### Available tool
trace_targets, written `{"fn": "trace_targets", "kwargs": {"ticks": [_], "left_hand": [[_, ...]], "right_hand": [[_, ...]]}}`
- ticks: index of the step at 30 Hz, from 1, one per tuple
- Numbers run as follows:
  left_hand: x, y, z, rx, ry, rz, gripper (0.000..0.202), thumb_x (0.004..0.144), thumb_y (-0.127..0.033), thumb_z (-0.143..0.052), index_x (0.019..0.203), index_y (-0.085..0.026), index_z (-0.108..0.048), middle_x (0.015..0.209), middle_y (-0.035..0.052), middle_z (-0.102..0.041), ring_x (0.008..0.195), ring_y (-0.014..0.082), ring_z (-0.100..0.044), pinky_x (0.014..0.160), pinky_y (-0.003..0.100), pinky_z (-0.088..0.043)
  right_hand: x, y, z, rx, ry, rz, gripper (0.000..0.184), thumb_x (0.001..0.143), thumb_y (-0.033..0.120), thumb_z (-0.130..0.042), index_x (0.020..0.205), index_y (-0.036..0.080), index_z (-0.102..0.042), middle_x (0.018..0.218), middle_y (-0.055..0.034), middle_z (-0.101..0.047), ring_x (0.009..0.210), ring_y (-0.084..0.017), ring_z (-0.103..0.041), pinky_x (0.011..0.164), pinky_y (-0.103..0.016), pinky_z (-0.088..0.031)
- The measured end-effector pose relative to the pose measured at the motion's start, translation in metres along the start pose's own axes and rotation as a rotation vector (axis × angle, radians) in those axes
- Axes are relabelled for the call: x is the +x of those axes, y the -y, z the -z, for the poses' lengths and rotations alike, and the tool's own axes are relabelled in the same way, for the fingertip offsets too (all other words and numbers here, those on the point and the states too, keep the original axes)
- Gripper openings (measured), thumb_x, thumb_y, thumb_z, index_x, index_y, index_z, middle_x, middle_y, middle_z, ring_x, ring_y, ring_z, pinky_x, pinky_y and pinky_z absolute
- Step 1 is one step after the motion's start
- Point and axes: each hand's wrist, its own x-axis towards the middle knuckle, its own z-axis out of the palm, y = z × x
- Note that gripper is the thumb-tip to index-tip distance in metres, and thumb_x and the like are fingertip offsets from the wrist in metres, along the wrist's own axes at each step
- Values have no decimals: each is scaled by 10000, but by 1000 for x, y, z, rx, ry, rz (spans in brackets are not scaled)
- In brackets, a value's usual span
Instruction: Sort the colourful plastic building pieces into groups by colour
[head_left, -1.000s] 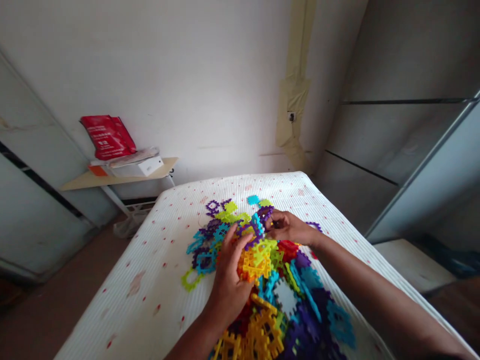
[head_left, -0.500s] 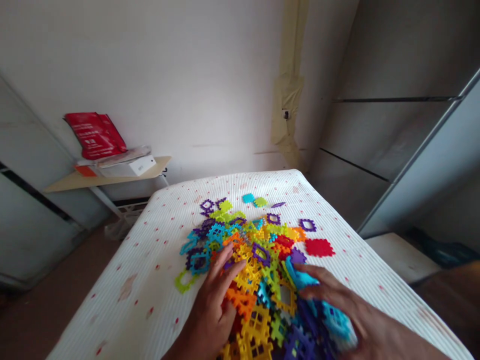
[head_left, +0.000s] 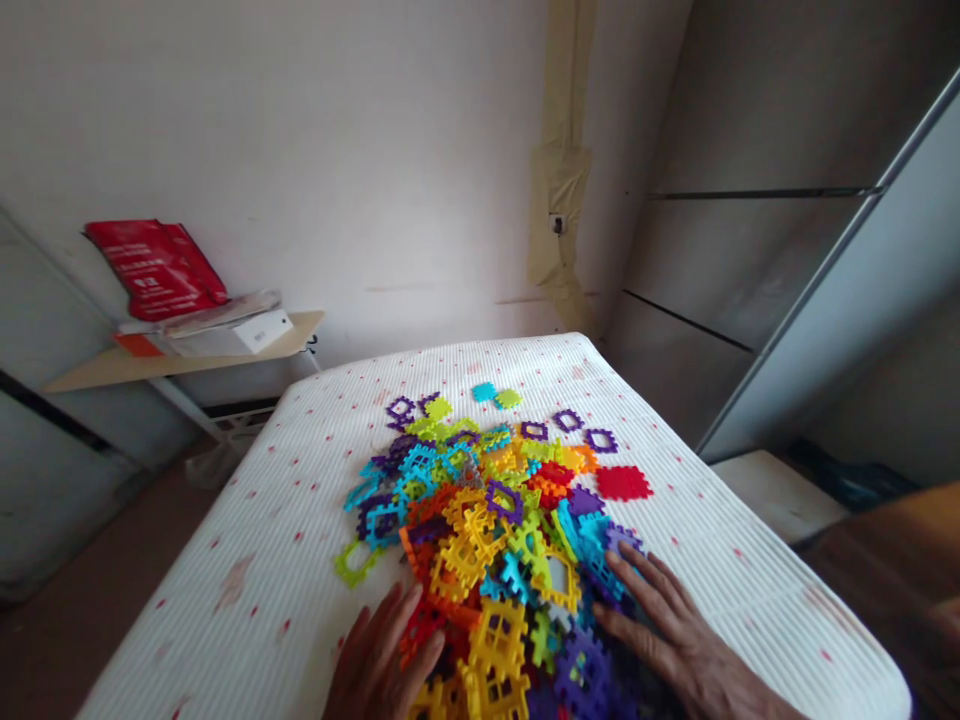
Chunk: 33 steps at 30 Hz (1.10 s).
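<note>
A heap of flat, toothed plastic building tiles (head_left: 487, 520) in yellow, purple, blue, green, orange and red lies on a white mattress (head_left: 300, 540) dotted with red. My left hand (head_left: 379, 660) rests at the heap's near left edge, fingers stretched out flat beside orange and yellow tiles. Fingers spread, my right hand (head_left: 664, 630) lies flat on the near right side, touching blue and purple tiles. Neither hand grips a tile. A solid red tile (head_left: 622, 483) lies apart at the heap's right.
A low wooden shelf (head_left: 180, 360) at the back left carries a red package (head_left: 154, 268) and a white box (head_left: 255, 330). A grey wardrobe (head_left: 810, 300) stands at the right. Brown floor (head_left: 75, 620) runs along the mattress's left side.
Both hands have drawn back from the far part of the heap toward me. The right hand let go of a purple tile and now lies flat. The tiles are spread wider.
</note>
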Motion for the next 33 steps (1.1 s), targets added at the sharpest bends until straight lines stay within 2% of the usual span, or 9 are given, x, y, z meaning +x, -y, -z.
{"fn": "trace_targets", "kwargs": {"ticks": [5,8,10,13,16,19,23,27,33], "left_hand": [[5,-22,-1,-51,87,65,671,802,-456,-547,1408,-341,-282,1520,86,-175,1318,350,-313,1050,508,-302],[16,-29,0,-92,109,134,677,807,-334,-575,1413,-309,-276,1527,95,-138,1317,326,-325,1029,437,-362],[22,-29,-2,-135,111,138,750,770,-365,-614,1422,-273,-256,1529,115,-103,1321,332,-314,1008,423,-390],[32,-27,-6,-214,66,134,860,693,-422,-674,1420,-250,-248,1530,135,-58,1333,368,-273,990,458,-403],[44,-27,-8,-265,-3,255,755,731,-252,-632,1397,-263,-277,1526,127,-77,1352,349,-238,997,473,-392],[59,-27,-8,-272,-66,345,726,732,-81,-539,1384,-279,-289,1503,106,-172,1356,298,-247,1032,469,-353],[79,-28,-7,-345,-184,388,773,690,-30,-537,1375,-281,-282,1463,90,-258,1352,264,-258,1065,449,-317],[103,-26,-2,-457,-234,519,789,685,-67,-568,1380,-274,-258,1430,92,-316,1334,270,-290,1075,476,-293],[144,-25,5,-468,-174,545,689,693,-222,-673,1305,-294,-366,1473,94,-187,1311,297,-323,1038,493,-351]], "right_hand": [[19,-13,-18,8,16,9,1035,591,780,-552,1427,230,-284,1516,-161,-74,1330,-455,-151,999,-652,-199],[38,-15,-28,28,42,29,886,694,646,-575,1425,243,-278,1521,-135,-76,1345,-422,-127,1026,-637,-148],[54,-15,-33,38,54,45,817,732,555,-582,1423,244,-277,1522,-127,-76,1352,-401,-117,1031,-628,-141],[79,-14,-44,69,20,75,853,684,575,-613,1401,229,-307,1518,-144,-71,1347,-412,-101,1012,-645,-153],[104,-11,-54,114,-40,91,844,659,552,-629,1372,207,-339,1508,-157,-102,1343,-415,-88,1002,-641,-180],[126,-6,-60,203,-122,153,794,714,543,-594,1372,195,-319,1503,-159,-114,1351,-380,-113,1031,-582,-210],[155,2,-57,375,-276,188,652,806,486,-546,1346,188,-332,1489,-165,-157,1350,-321,-198,1062,-494,-246],[189,2,-44,549,-339,116,616,746,352,-639,1298,201,-410,1435,-146,-302,1313,-290,-299,1051,-459,-301],[216,-35,-28,720,-339,-149,658,698,262,-668,1308,230,-423,1279,-88,-499,1166,-242,-478,1010,-421,-370]]}}
